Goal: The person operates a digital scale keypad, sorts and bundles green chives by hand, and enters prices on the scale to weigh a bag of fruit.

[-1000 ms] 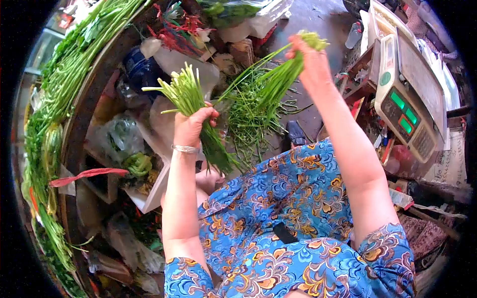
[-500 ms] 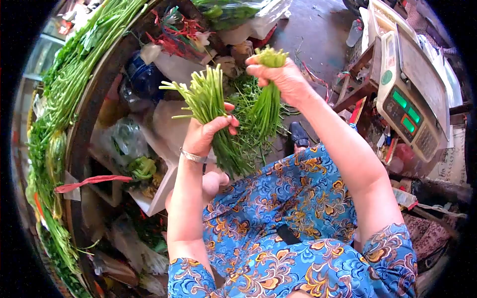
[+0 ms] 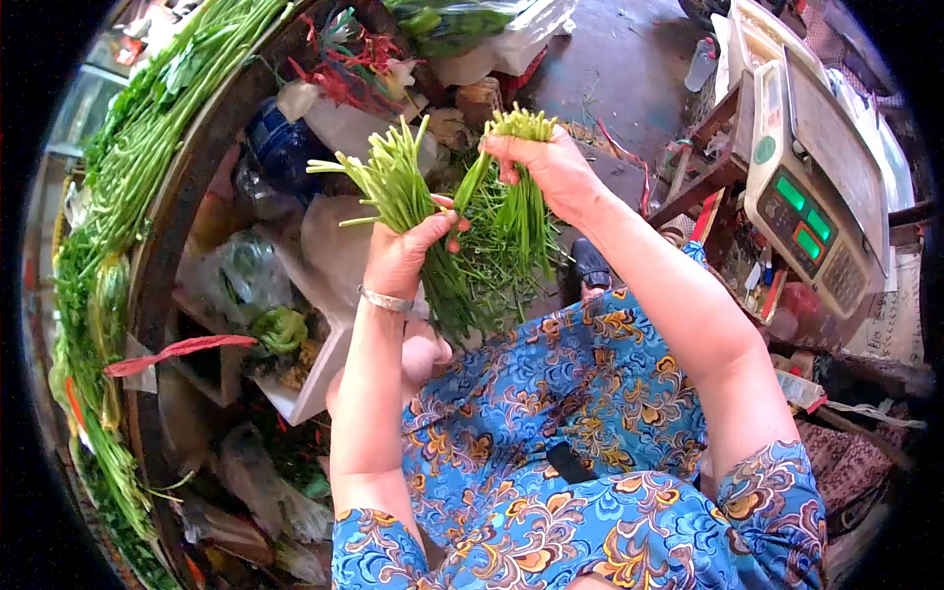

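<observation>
My left hand (image 3: 401, 258) is closed around a thick bunch of green stems (image 3: 401, 172), cut ends fanned upward and darker green ends hanging below the fist. My right hand (image 3: 553, 177) grips a second bunch of green stems (image 3: 523, 221) just under its pale cut ends. A few stems slant between the two hands, from the right fist down to the left fingertips. Loose green trimmings (image 3: 482, 290) lie in a heap beneath both hands. The exact kind of vegetable is hard to tell.
A curved ledge at left carries long-stemmed greens (image 3: 162, 138) and a red strip (image 3: 182, 354). Red ties (image 3: 359, 74) hang near the top. A digital scale (image 3: 811, 187) with lit green displays stands at right. Plastic bags (image 3: 246, 275) and a white foam piece (image 3: 310, 379) sit lower left.
My right hand has shifted slightly left and down, nearer my left hand. Several stems now stretch between the right fist and the left fingertips. The left bunch has tilted a little left.
</observation>
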### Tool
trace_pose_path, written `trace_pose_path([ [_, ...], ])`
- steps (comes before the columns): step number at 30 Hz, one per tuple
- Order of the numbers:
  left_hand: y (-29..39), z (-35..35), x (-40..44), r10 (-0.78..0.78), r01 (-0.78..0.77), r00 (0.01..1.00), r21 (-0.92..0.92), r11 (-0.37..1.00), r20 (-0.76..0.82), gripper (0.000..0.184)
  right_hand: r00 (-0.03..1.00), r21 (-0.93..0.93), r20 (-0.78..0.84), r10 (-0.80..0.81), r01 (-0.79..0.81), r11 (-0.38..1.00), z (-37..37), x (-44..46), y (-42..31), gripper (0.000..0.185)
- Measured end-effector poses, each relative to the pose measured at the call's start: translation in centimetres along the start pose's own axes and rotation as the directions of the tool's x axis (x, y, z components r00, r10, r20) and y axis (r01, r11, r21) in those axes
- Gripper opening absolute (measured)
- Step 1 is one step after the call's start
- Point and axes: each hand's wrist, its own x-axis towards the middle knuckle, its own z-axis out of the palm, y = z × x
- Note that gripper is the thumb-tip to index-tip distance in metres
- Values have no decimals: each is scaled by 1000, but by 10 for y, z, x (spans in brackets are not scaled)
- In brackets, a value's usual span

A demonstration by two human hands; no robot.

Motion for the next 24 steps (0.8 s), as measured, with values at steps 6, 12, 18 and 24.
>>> trace_pose_path([
  [6, -3, -12, 1, 36, -35, 999, 41, 999, -25, 15, 964, 258, -262, -40, 110, 960, -41, 15, -18, 16],
  [12, -4, -44, -4, 68, -38, 979, 156, 987, -191, 17, 942, 412, -329, -62, 202, 889, -107, 18, -34, 15],
  [18, -4, -80, -1, 130, -54, 875, 172, 984, -467, 16, 965, 486, -236, -111, 216, 847, -110, 8, -49, 17],
  [24, 4, -36, 6, 237, -185, 952, 251, 950, -193, 16, 994, 301, -25, -105, 108, 947, -78, 6, -45, 23],
])
